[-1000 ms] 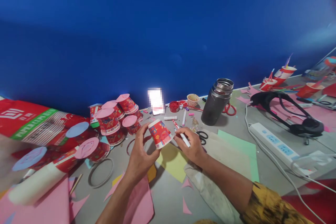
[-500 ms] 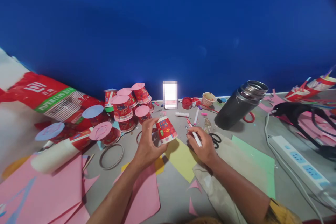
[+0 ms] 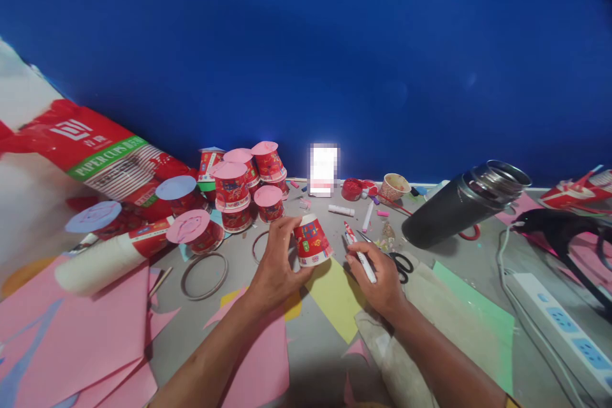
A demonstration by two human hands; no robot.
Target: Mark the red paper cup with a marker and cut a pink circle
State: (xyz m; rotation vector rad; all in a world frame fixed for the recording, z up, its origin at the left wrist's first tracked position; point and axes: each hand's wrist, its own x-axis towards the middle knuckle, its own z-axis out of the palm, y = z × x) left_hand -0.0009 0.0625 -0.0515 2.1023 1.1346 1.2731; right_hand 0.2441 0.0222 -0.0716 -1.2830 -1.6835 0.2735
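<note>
Head view: left hand (image 3: 277, 264) clasps an upturned paper cup (image 3: 312, 241); right hand (image 3: 377, 274) grips a marker (image 3: 362, 258).

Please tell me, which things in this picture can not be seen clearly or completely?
Head view:
- Paper cup: its open side is turned away, and the left hand covers one flank.
- White marker in the right hand: its lower end is hidden by fingers.
- Bright rectangle by the wall: pixelated.
- Power strip: cut by the right edge.
</note>
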